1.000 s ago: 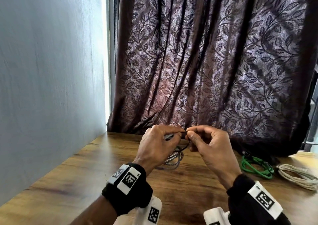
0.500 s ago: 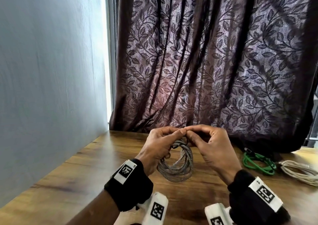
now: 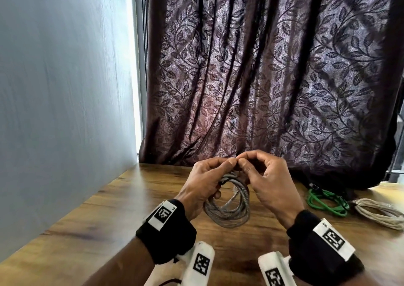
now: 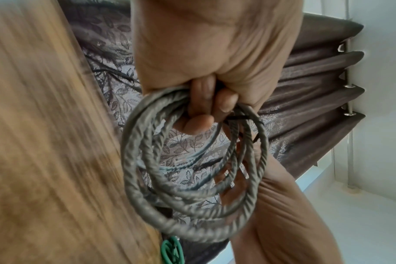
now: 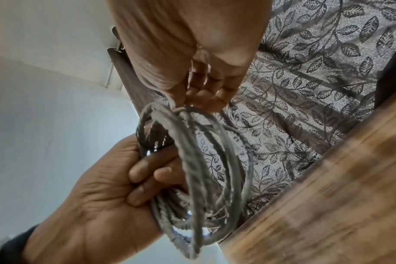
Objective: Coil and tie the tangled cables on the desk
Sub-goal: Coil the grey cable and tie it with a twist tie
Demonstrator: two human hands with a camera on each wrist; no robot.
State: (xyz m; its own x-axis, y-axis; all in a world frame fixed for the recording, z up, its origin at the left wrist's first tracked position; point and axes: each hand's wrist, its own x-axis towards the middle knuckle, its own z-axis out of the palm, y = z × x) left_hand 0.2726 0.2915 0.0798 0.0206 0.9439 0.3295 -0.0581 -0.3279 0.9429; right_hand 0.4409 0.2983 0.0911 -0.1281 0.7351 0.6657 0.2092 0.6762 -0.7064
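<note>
- Grey cable: coiled, tie unfinished; left hand grips the loops, right hand pinches their top.
- Green cable, cream cable: bundled on surface; ties unclear.

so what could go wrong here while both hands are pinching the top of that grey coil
1. The grey coil hangs loose below the left hand and right hand; its uneven loops could spring apart if either grip slackens.
2. Loops may sag onto the desk and snag.
3. The green cable and beige cable lie close by and could be dragged in.
</note>
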